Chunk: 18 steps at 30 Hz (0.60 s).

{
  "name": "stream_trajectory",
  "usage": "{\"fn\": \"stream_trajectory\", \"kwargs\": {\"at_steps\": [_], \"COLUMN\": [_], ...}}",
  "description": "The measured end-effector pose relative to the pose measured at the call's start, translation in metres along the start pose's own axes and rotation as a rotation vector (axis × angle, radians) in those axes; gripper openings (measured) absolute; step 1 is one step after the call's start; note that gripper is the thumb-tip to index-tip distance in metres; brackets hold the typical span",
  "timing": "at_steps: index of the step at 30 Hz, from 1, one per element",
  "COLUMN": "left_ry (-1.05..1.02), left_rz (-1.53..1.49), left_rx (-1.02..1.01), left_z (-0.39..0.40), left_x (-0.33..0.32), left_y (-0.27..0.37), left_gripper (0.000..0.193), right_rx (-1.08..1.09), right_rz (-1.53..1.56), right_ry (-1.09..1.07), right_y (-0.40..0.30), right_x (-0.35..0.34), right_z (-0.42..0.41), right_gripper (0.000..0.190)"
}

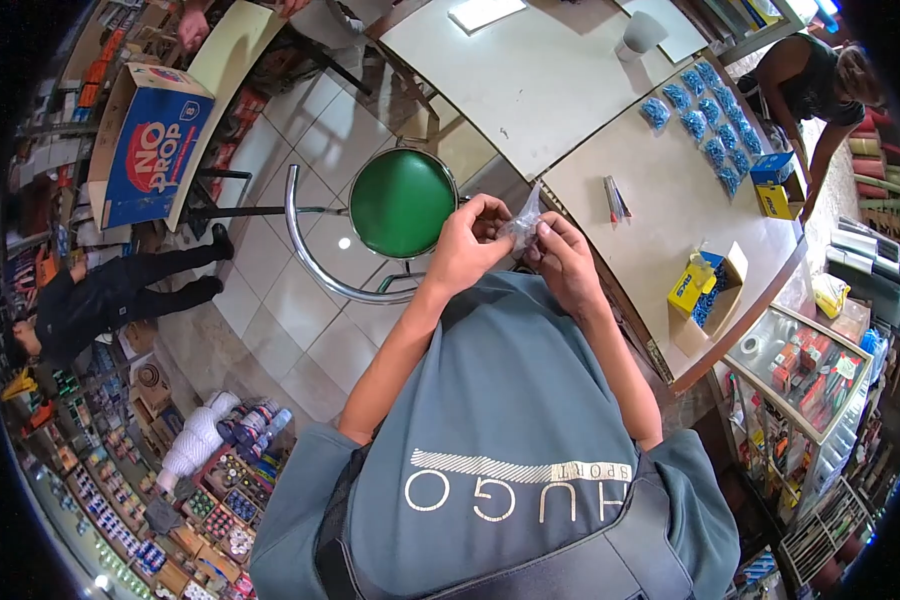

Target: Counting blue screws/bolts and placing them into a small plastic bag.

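A small clear plastic bag (pixel 523 225) is pinched between the fingertips of both my hands, in front of my chest by the counter's near edge. My left hand (pixel 471 241) grips its left side. On its other side, the fingers of my right hand (pixel 566 259) close on the plastic. The bag's pointed end sticks up, and my fingers partly hide what is in it. To the right, an open cardboard box (pixel 722 296) holds loose small blue pieces (pixel 709 300), which look like plastic wall plugs. Several filled bags of blue pieces (pixel 709 111) lie in rows farther back.
A small hand tool (pixel 616 201), possibly a stapler, lies on the counter (pixel 600 247). Beyond are a cup (pixel 637 37) and a second small box (pixel 776 187), near a person (pixel 802 82). A green stool (pixel 403 202) stands left. Another person (pixel 112 292) is by the shelves.
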State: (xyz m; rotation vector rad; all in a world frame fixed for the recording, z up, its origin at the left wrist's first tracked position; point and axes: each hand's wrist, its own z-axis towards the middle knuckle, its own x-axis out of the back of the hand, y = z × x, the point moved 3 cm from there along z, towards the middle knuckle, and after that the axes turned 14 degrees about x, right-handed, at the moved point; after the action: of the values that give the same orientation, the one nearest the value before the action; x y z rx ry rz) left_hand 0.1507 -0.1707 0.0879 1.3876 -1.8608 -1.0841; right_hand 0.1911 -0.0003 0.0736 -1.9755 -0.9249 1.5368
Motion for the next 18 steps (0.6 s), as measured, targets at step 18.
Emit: {"fn": "stream_trajectory", "kwargs": {"at_steps": [18], "left_ry": [0.195], "left_rz": [0.425], "left_rx": [-0.185], "left_z": [-0.004], "left_x": [-0.01], "left_y": [0.013], "left_gripper": [0.027], "right_rx": [0.331], "right_rz": [-1.077], "right_ry": [0.07], "right_y": [-0.029], "right_x": [-0.006], "right_z": [-0.003], "right_gripper": [0.032]}}
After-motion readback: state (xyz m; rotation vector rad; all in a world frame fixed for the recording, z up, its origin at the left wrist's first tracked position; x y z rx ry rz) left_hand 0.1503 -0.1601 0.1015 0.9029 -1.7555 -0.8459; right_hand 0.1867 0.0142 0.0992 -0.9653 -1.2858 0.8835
